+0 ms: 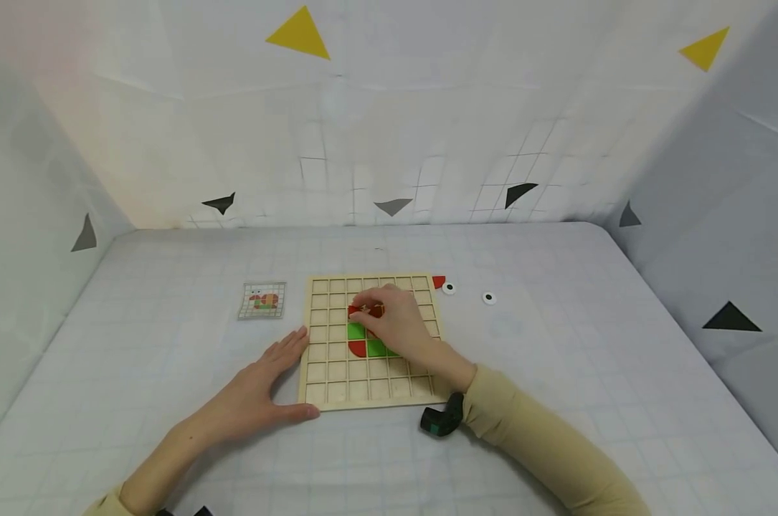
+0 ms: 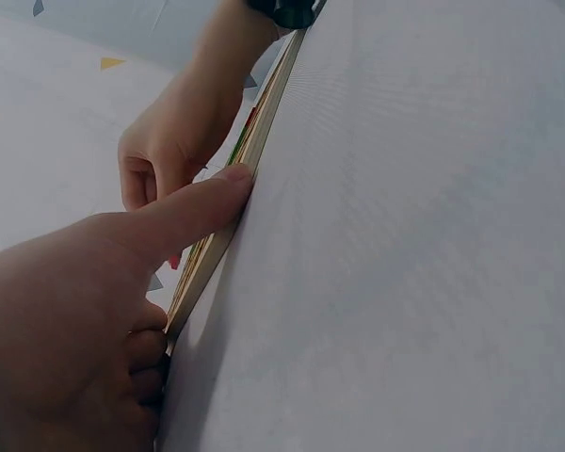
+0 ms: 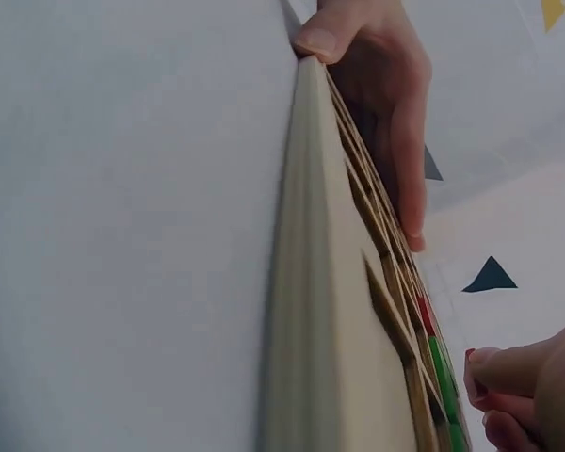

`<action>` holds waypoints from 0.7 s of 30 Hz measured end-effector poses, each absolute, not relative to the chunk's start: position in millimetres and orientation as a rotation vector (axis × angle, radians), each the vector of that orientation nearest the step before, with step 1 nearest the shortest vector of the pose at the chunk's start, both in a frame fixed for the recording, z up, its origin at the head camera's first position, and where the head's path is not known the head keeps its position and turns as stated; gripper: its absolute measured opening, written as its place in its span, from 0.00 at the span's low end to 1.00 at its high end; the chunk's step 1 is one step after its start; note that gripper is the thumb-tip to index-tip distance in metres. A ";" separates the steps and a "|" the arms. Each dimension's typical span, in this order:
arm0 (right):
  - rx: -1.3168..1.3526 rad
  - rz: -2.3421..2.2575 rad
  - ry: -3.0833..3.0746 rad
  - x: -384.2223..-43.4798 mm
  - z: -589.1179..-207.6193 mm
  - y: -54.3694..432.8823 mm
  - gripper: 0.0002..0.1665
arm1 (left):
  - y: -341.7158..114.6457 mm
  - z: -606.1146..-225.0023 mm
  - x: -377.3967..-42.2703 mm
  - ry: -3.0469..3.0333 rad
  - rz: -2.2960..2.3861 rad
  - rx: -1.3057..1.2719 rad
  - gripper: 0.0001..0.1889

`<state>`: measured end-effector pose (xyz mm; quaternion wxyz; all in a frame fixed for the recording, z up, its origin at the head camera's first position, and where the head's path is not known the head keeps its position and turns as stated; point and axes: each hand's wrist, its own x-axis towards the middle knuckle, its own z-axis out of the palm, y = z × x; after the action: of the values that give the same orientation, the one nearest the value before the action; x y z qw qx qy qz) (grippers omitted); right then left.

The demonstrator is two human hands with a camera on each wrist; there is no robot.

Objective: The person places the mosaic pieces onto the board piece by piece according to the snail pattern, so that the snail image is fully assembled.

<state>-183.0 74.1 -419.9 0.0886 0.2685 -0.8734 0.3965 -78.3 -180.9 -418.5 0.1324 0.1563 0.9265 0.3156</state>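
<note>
A square wooden grid board [image 1: 337, 393] lies flat on the table. My left hand [image 1: 253, 394] rests at its lower left corner, with straight fingertips at the left edge and the thumb at the front edge. Over the middle of the board, my right hand [image 1: 398, 326] pinches a small red tile [image 3: 469, 358] between thumb and fingertips; most of the tile is hidden. Under and beside that hand, green tiles [image 1: 356, 331] and a rounded red tile [image 1: 358, 349] sit in the cells. Other cells there are covered by the hand.
A small pattern card [image 1: 262, 301] with a red, green and orange picture lies left of the board. By the board's upper right corner are a red tile [image 1: 438, 282] and an eye piece [image 1: 449, 289]; another eye piece [image 1: 488, 298] lies farther right. Pale walls surround the table.
</note>
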 end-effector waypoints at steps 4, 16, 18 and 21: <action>0.826 1.150 -2.537 -180.7 -424.7 73.5 0.09 | -180.6 -418.2 -77.9 2.691 0.916 0.460 0.59; 0.886 1.069 -2.475 -180.3 -430.8 74.2 0.09 | -180.8 -417.6 -77.9 2.700 0.917 0.479 0.59; 0.888 1.059 -2.476 -180.4 -431.5 74.1 0.08 | -180.8 -417.4 -78.0 2.701 0.915 0.480 0.59; 0.892 1.045 -2.477 -180.1 -432.3 73.9 0.08 | -181.0 -417.4 -77.8 2.704 0.911 0.482 0.59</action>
<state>-180.1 73.9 -432.3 0.1542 0.3111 -0.8641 0.3644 -77.8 -181.0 -417.4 0.1238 0.1653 0.9272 0.3125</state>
